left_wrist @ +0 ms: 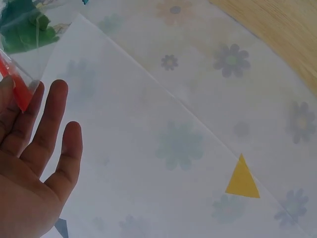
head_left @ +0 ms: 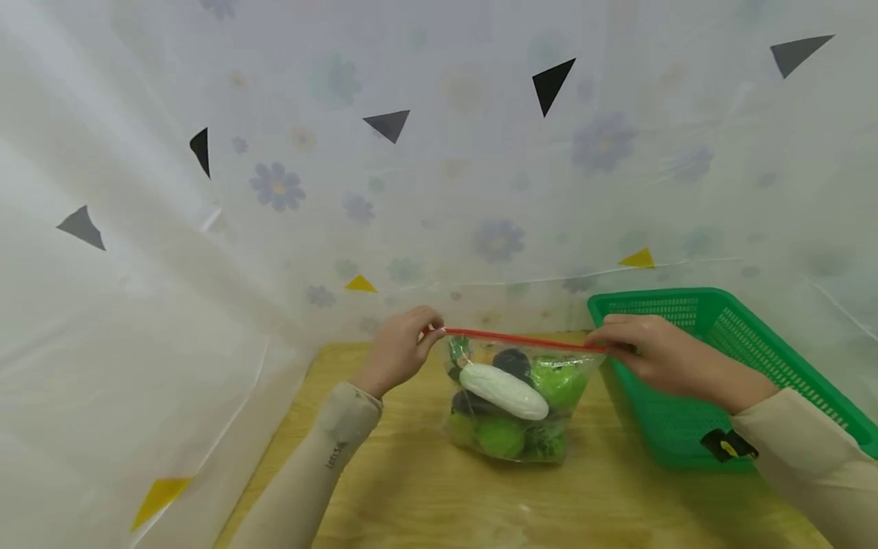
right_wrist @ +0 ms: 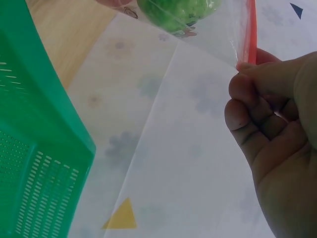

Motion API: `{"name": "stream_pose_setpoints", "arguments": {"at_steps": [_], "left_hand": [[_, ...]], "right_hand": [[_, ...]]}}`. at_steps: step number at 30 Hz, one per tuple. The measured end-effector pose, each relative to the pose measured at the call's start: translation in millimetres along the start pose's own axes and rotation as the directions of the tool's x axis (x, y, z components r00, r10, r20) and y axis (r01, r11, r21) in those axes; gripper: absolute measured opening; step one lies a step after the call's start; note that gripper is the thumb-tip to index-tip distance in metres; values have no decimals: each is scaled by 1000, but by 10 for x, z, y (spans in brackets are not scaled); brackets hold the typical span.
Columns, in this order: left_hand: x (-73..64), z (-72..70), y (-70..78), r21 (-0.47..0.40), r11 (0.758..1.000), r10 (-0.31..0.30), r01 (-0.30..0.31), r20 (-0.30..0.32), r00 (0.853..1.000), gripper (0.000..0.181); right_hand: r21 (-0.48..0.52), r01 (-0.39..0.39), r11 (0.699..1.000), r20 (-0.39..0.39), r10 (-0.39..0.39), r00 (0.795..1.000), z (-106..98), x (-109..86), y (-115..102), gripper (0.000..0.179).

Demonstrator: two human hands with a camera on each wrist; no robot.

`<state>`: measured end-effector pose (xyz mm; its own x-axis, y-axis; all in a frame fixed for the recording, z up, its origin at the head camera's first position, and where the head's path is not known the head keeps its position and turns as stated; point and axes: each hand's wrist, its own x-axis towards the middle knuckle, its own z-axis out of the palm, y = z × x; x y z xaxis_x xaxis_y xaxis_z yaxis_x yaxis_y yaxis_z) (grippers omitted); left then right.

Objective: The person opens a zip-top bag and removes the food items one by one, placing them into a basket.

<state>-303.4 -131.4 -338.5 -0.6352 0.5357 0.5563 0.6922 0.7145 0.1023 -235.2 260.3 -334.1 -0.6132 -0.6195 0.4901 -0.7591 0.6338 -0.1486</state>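
A clear zip bag (head_left: 572, 427) with a red strip along its top stands upright on the wooden table, filled with produce. Against its front lies a long white vegetable (head_left: 504, 391); around that are green round pieces (head_left: 500, 438) and dark purple ones (head_left: 513, 361). My left hand (head_left: 405, 347) pinches the left end of the red strip. At the strip's other end, my right hand (head_left: 648, 351) pinches the corner between thumb and fingers, as the right wrist view also shows. Between the hands the strip is stretched nearly straight.
A green plastic basket (head_left: 658, 435) with slotted walls stands to the right, under my right forearm. The wooden table (head_left: 411, 496) meets a pale flowered sheet (head_left: 439, 191) hanging at the back and left, marked with black, grey and yellow triangles.
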Motion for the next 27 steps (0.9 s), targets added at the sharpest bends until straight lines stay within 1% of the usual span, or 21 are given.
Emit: {"name": "stream_pose_setpoints", "arguments": {"at_steps": [7, 10, 13, 16, 19, 21, 24, 27], "left_hand": [[-94, -25, -64, -24, 999, -33, 34, 44, 998, 8], [-117, -18, -67, -40, 998, -51, 53, 51, 997, 9], [-129, -9, -49, -91, 993, -66, 73, 77, 995, 11], [-126, 21, -21, -153, 983, -86, 104, 115, 990, 11], [-131, 51, -1, -230, 962, -110, 144, 154, 982, 11], [-124, 77, 18, -277, 946, -124, 170, 175, 977, 12], [-107, 122, 55, -363, 910, -130, 200, 208, 969, 14], [-93, 184, 81, -433, 876, -119, 211, 230, 966, 15]], "right_hand": [[14, 17, 1000, -9, -17, 1000, 5, -19, 17, 31], [27, -5, 1000, 10, 5, 1000, 8, -15, 10, 30], [24, -32, 999, 23, 32, 999, 10, -28, 1, 30], [1, -39, 999, 14, 39, 999, 15, -53, 1, 31], [-6, -39, 999, 9, 39, 999, 41, -64, -10, 31], [-1, -52, 999, 23, 52, 998, 44, -61, -25, 31], [-8, -83, 997, 59, 83, 995, 27, -42, -41, 30], [-30, -105, 994, 94, 108, 990, 7, -10, -51, 28]]}}
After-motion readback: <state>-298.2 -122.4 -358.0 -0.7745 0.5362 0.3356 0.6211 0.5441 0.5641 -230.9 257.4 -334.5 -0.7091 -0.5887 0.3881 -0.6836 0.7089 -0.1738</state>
